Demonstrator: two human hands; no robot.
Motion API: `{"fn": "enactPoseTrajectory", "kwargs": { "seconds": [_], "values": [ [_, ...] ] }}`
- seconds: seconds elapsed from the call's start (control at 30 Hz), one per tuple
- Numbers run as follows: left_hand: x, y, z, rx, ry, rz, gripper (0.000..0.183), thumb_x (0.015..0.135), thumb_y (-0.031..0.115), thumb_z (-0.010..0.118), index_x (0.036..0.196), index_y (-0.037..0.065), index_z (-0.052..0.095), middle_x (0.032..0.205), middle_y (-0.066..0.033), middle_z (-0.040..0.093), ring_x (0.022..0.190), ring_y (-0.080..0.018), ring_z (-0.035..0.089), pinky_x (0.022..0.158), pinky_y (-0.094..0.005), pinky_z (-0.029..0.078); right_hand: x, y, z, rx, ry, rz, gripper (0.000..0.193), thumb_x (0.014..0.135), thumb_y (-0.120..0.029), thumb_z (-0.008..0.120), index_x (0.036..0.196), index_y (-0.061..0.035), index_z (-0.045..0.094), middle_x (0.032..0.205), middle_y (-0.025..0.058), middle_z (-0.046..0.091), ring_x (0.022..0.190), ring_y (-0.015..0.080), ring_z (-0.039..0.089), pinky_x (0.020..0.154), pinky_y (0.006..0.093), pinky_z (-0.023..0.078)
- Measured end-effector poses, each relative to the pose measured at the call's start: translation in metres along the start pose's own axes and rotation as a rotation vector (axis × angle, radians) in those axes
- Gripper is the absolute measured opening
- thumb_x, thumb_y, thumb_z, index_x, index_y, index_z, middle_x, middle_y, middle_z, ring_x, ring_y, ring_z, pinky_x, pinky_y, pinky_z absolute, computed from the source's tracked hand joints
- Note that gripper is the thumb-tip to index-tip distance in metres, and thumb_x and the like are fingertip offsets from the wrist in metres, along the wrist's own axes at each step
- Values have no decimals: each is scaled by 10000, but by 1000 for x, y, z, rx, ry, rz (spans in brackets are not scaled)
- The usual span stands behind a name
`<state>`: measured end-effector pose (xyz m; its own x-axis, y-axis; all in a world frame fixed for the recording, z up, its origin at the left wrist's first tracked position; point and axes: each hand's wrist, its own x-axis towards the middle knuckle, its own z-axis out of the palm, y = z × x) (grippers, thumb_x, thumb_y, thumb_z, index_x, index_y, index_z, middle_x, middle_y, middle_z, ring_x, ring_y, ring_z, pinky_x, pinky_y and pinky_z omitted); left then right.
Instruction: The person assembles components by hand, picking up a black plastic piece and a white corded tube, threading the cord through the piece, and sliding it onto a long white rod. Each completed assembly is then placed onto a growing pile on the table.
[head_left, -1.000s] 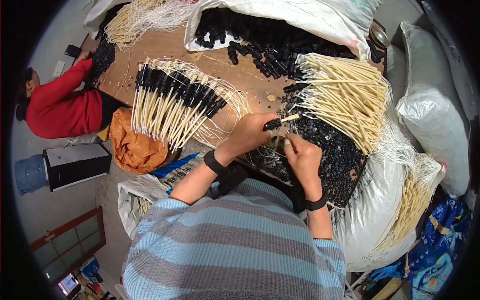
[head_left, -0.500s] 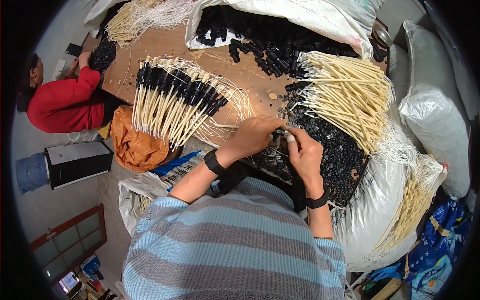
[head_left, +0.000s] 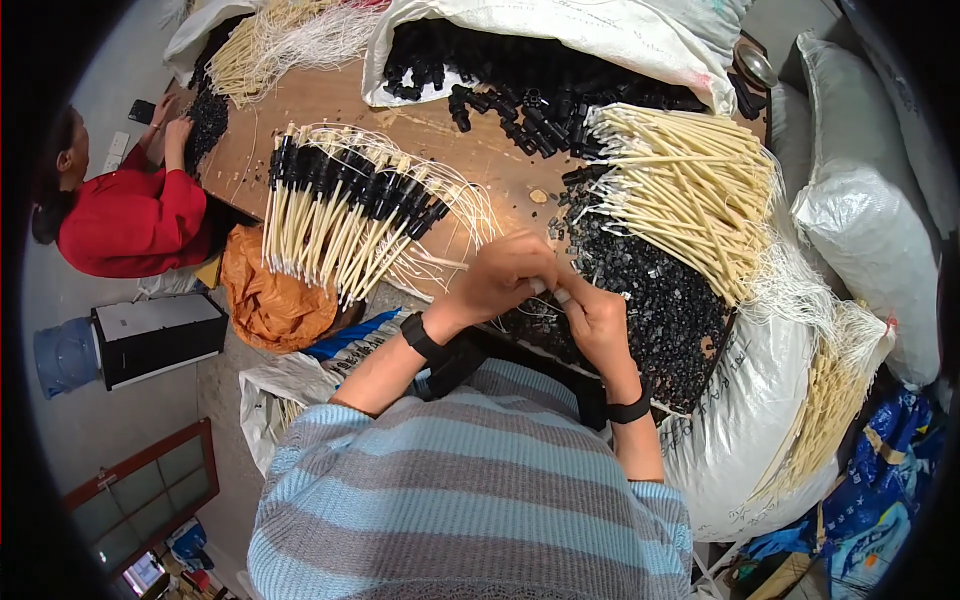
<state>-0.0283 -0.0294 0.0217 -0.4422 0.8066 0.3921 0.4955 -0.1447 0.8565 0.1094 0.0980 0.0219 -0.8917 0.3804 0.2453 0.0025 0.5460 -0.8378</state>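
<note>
My left hand [head_left: 500,278], partly smeared by motion, is closed around a thin cream tube [head_left: 447,263], whose end sticks out to the left. My right hand [head_left: 600,325] is pinched, its fingertips meeting those of the left; what lies between them is hidden. A thin white cord hangs below the fingers. Under and right of the hands spreads a heap of small black plastic pieces [head_left: 670,300]. Left of them lies a fanned row of cream tubes with black fittings [head_left: 345,190] and white cords. A stack of plain cream tubes [head_left: 690,190] lies to the right.
A white sack [head_left: 640,50] spills black fittings [head_left: 540,120] onto the brown table [head_left: 480,165]. Full white sacks [head_left: 860,190] stand at the right, and another sack with cream tubes [head_left: 750,430] is near my right arm. A person in red [head_left: 130,220] works at the far left.
My hands have drawn closer at the fingertips, and the right hand has shifted left. The black fitting seen between them is now hidden. The person in red has moved their hands.
</note>
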Motion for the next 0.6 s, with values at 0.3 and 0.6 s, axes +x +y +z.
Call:
{"fn": "enactPoseTrajectory", "kwargs": {
  "seconds": [0.3,0.6],
  "values": [
    [34,-51,14,263,105,-284,166,702,15,647,865,37,667,829,-95,633,698,-240,607,644,-318,488,-5,12,-9,-1,133,301,86,882,-67,623,929,-22,679,583,-41,479,546,29,389,486,220,328],
    [36,-73,12,328,-38,-209,283,683,-33,635,940,68,699,805,-120,622,745,-301,598,689,-381,483,-10,17,-16,56,168,410,73,883,-73,633,897,-14,674,595,-81,427,558,14,343,489,208,284]
  ]
}}
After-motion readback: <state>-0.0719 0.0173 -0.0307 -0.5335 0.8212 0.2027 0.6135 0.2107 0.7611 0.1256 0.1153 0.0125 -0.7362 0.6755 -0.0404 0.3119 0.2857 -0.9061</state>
